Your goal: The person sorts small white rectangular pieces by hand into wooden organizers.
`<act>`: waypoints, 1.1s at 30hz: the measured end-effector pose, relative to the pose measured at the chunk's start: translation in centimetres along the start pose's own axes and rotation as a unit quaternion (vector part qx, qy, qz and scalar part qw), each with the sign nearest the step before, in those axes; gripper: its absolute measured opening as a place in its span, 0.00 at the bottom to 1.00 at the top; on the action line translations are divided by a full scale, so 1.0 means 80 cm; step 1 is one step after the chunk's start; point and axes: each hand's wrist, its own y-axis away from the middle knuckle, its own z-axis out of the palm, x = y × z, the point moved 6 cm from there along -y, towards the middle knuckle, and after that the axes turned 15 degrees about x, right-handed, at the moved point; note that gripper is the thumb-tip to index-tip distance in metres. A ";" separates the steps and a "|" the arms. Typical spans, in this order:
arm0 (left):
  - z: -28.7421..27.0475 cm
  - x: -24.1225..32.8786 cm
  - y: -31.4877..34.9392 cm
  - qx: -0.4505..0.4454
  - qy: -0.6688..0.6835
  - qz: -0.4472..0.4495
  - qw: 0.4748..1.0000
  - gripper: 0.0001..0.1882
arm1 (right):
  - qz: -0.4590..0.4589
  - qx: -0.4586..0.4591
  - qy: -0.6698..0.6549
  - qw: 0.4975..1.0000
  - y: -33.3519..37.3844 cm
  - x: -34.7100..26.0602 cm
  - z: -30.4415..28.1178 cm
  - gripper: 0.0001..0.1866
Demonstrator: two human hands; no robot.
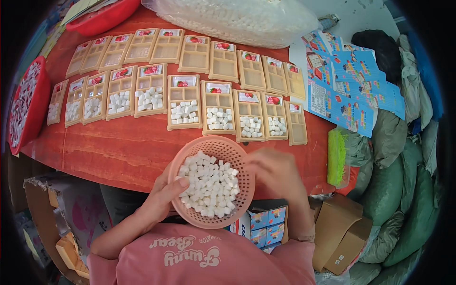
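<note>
My left hand (167, 192) is closed on the left rim of a round pink plastic basket (247, 178), thumb over the edge and fingers hidden beneath. Small white marshmallow-like pieces (209, 185) are heaped in the basket. At its right rim my right hand (271, 166) is smeared by motion, so whether its fingers hold anything is unclear. Beyond the basket, a front row of tan compartment trays (185, 95) holds white pieces in the large compartments; the rightmost front tray (298, 130) shows none. Each tray carries a small strawberry-printed packet (219, 89).
Behind stands a second row of trays (194, 61) with packets. A big clear bag (237, 21) lies at the back of the red table (118, 156). Red basins (40, 109) stand left, blue printed cards (351, 80) and a green-filled container (336, 156) right. Cardboard boxes (338, 228) sit below.
</note>
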 end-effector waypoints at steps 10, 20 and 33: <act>0.020 0.000 -0.005 -0.045 -0.013 0.037 0.998 0.37 | -0.135 -0.124 0.128 0.975 0.038 -0.020 0.089 0.13; 0.015 0.000 -0.014 -0.017 -0.003 0.015 1.000 0.35 | -0.194 0.018 0.079 0.978 0.024 -0.030 0.055 0.11; 0.006 0.001 -0.006 -0.007 -0.015 0.018 1.000 0.38 | 0.070 0.157 -0.001 0.985 -0.035 0.101 -0.014 0.09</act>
